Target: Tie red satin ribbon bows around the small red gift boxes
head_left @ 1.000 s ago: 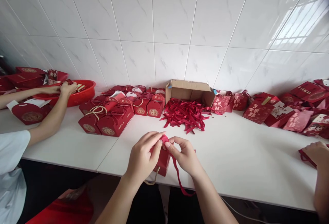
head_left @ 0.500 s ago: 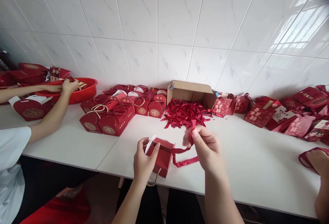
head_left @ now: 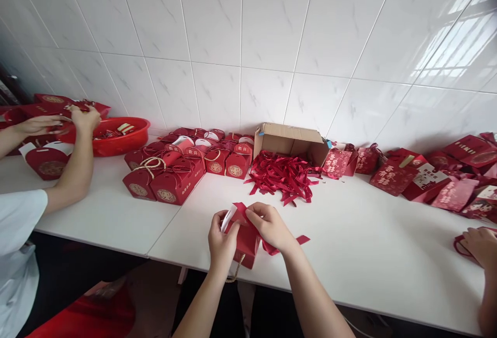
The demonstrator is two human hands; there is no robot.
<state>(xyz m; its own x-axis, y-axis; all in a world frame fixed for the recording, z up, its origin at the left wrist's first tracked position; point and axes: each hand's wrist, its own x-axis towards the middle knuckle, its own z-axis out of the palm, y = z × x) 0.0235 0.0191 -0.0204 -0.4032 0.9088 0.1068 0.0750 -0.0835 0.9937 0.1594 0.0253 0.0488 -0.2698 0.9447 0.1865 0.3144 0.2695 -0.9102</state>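
Note:
My left hand [head_left: 223, 237] grips a small red gift box [head_left: 248, 242] by its left side, thumb on top, with a white-backed flap [head_left: 228, 218] upright beside the fingers. A twisted rope handle [head_left: 237, 269] hangs off the near side of the box. At the top of the box, my right hand [head_left: 267, 224] is closed with fingertips pinched on red ribbon by the flap; the exact grip is partly hidden. More of the dark red ribbon [head_left: 303, 239] trails out under my right wrist. Beyond my hands lies a heap of red ribbons [head_left: 281, 175].
An open cardboard box [head_left: 293, 133] lies behind the ribbons. Finished-looking red boxes [head_left: 174, 182] stand left of it, more gift boxes [head_left: 392, 172] at right. A red basin [head_left: 135, 136] is at far left. Co-workers' hands [head_left: 83, 118] work at left, and another hand [head_left: 481, 245] at right.
My right hand has moved left and down from beside the box onto its top, bringing the ribbon to the flap. The left co-worker's hands have shifted left from the basin.

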